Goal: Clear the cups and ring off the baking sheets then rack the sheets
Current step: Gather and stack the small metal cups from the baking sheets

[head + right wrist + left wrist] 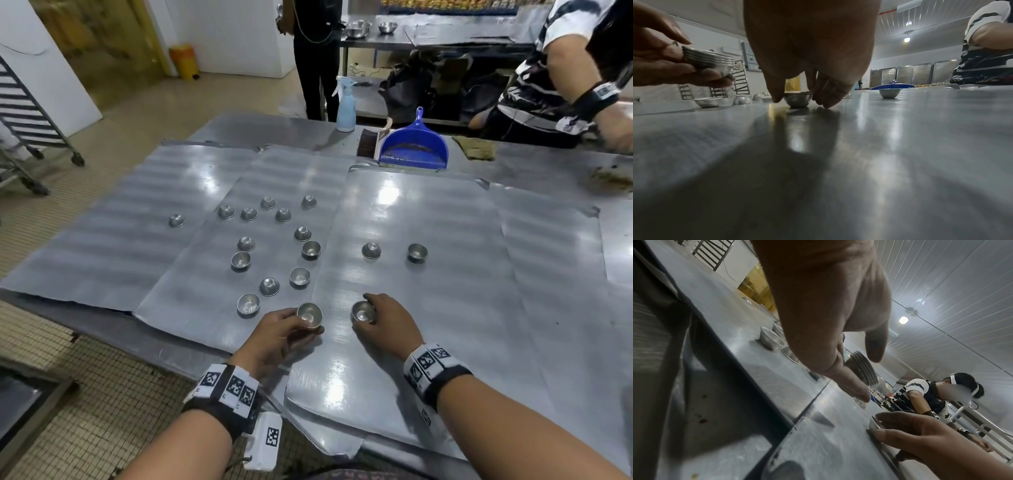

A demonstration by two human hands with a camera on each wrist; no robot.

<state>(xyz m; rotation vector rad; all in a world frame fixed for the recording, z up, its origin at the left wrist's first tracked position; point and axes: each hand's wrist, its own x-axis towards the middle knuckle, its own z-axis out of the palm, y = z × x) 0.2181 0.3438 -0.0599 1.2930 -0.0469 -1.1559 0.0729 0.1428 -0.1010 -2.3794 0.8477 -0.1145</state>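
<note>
On the steel worktable [301, 126], several baking sheets [424, 240] lie flat and overlapping, edge over edge. Loose cups [267, 202] are scattered mainly over the middle sheet, some upright and some inverted; two more stand farther out on the near right sheet. No ring is identifiable in any view.

The left hand [279, 334] holds a nested stack of cups [310, 315], fingers and thumb curled round it, mouth upward, raised just above the sheet surface. The right wrist view shows several rims in this stack.

The right hand [387, 322] is lowered over a single cup [363, 311] that stands upright on the near right sheet. Thumb and fingers bracket its sides; the right wrist view shows the fingertips [826, 104] at sheet level beside the cup wall. The cup is not yet lifted.

Governing relation: the stack lies to the left of the single cup, near but apart, both mouths up. The transfer likely requires a short leftward carry and a vertical drop into the stack. The right hand is the nearer hand for the two outlying cups.
</note>
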